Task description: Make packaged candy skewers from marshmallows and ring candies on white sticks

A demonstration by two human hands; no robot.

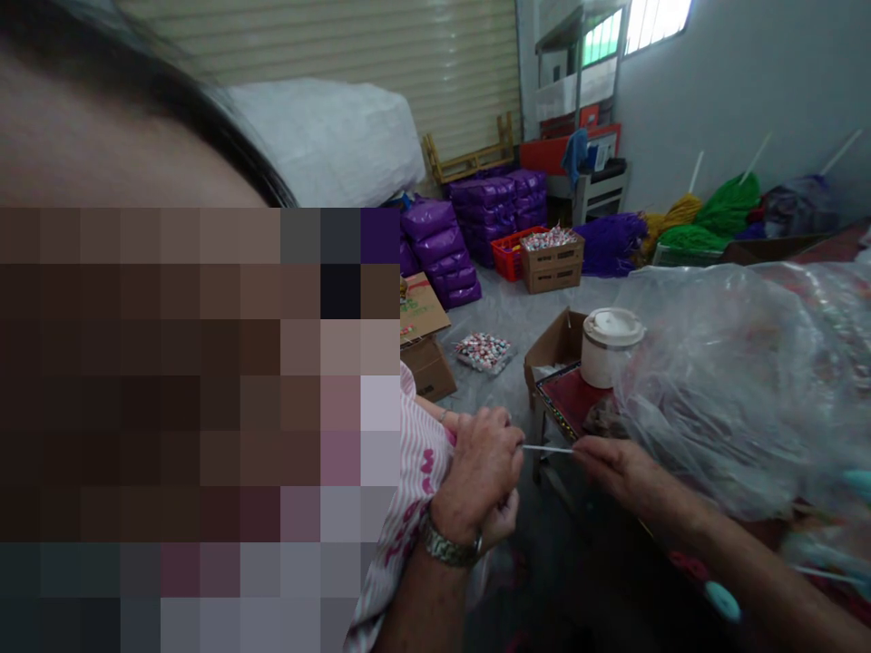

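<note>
A thin white strand (548,448) runs straight and nearly level between my two hands; whether it is a stick or a cord I cannot tell. My left hand (480,467), with a metal-banded watch (449,542) on the wrist, is closed at its left end. My right hand (605,464) pinches the right end between thumb and fingers. Against the underside of my left hand is another hand (502,521), seemingly that of the person close by on the left, in a pink-striped top (425,444). What lies inside the closed fingers is hidden.
A lidded white tub (612,349) stands on a dark red surface (568,394) beside a large clear plastic sheet (721,381). Purple packages (442,249), a box of small wrapped pieces (552,258) and a clear bag of similar pieces (484,352) are on the floor beyond.
</note>
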